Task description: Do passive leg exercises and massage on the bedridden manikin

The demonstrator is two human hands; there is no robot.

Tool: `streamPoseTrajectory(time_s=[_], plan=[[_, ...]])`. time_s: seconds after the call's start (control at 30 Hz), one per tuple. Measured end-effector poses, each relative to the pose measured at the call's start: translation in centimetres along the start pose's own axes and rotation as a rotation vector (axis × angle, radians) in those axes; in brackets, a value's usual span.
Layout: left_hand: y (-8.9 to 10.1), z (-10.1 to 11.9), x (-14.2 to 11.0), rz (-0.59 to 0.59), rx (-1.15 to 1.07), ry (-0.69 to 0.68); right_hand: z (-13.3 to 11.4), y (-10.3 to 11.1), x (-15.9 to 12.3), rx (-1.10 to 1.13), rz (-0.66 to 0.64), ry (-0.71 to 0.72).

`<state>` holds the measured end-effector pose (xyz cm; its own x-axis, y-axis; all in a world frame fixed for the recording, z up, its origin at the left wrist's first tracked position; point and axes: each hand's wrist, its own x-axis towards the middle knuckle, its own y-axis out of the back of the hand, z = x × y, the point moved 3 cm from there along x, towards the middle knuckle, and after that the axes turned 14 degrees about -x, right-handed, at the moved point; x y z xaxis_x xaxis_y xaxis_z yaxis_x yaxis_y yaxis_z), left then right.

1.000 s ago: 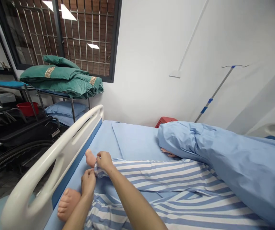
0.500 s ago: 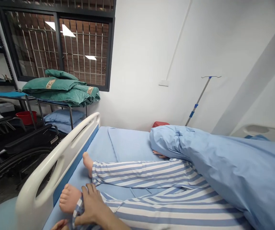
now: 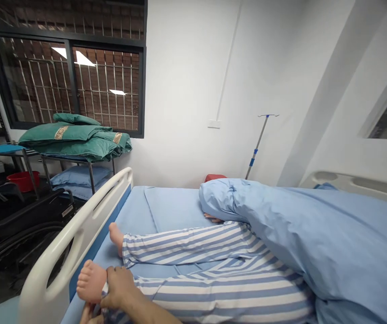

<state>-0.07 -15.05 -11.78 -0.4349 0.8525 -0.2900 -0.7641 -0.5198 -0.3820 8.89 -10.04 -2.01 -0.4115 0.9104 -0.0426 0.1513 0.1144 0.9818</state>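
Observation:
A manikin lies on the bed in blue-and-white striped pyjama trousers, its legs apart. My right hand is closed around the cuff at the ankle of the nearer leg, just behind the bare near foot. Below that foot, at the bottom edge of the view, my left hand shows only in part; its fingers are bent against the same cuff. The farther foot rests on the sheet, toes up. A blue quilt covers the upper body, and fingertips of the manikin's hand show under its edge.
The cream bed end board rises at the left, with a wheelchair beyond it. Green folded bedding lies on a stand under the window. A drip pole stands behind the bed.
My view has turned slightly right and up. My left hand has come in closer under the near foot. My right hand stays at the ankle, its fingers now more bunched around the cuff.

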Motion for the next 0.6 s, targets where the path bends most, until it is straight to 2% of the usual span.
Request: streamPoseTrajectory(time_s=[0.07, 0.17, 0.3, 0.4, 0.47, 0.53, 0.6], plan=[[-1.3, 2.5, -1.3, -0.077, -0.044, -0.045, 0.0, 2.3, -0.8, 0.030, 0.055, 0.040], [-4.3, 8.0, -4.2, -0.197, -0.025, -0.158, 0.1, 7.1, -2.4, 0.089, 0.142, 0.053], [-9.7, 16.0, -9.0, -0.407, 0.003, -0.268, 1.2, 16.5, -5.6, 0.193, 0.278, 0.092], [-14.5, 21.3, -12.5, -0.545, 0.039, -0.408, 3.1, 24.2, -9.1, 0.278, 0.354, 0.187], [-17.8, 24.2, -14.8, -0.675, 0.070, -0.503, 4.8, 28.5, -11.8, 0.275, 0.442, 0.218], [-20.7, 26.3, -17.0, -0.796, 0.111, -0.560, 6.7, 31.5, -14.3, 0.258, 0.500, 0.167], [-22.9, 27.8, -18.8, -0.860, 0.154, -0.625, 8.3, 33.0, -16.1, 0.242, 0.500, 0.106]])
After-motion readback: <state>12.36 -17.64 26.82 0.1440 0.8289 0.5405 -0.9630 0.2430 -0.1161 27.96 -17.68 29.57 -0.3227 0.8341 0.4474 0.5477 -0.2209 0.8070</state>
